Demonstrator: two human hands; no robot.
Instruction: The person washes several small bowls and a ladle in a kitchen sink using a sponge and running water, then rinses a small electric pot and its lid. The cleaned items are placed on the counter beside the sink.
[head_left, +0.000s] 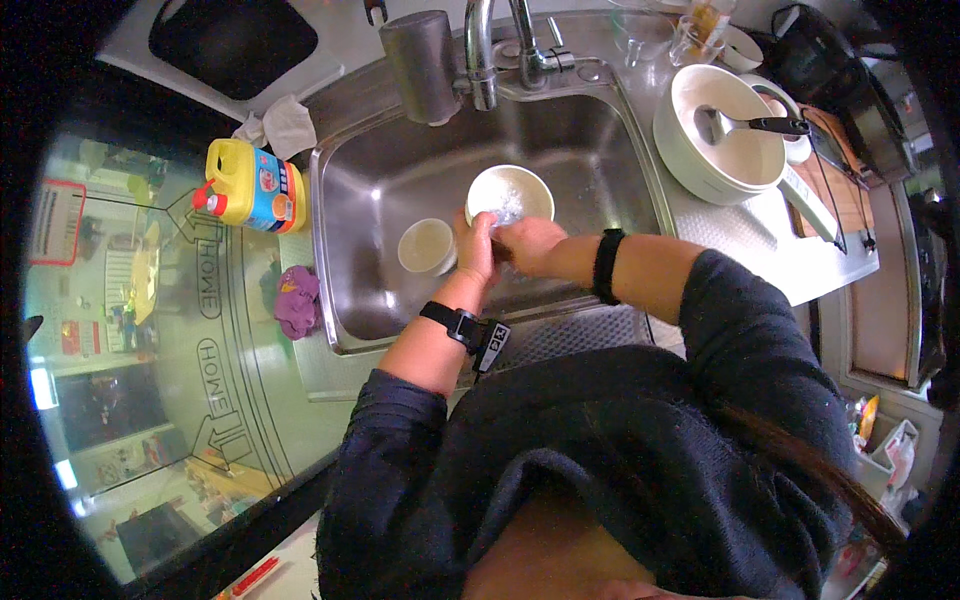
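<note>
A white bowl (529, 186) with clear water or suds in it is over the steel sink basin (360, 232), below the chrome faucet (484, 82). My left hand (475, 246) has its fingers at the bowl's near left rim, seemingly gripping it. Close against it, my right hand (531, 244) is bent at the near rim; its fingertips are partly hidden, so what it holds does not show. A second pale bowl (426, 246) rests on the basin floor, left of my hands.
Right of the sink stand a white pot (720, 135) with a black-handled utensil (757, 125) across it, a wooden board (847, 187) and glasses (694, 41). On the left are a yellow detergent jug (255, 187), a purple cloth (298, 301) and a white cloth (289, 126).
</note>
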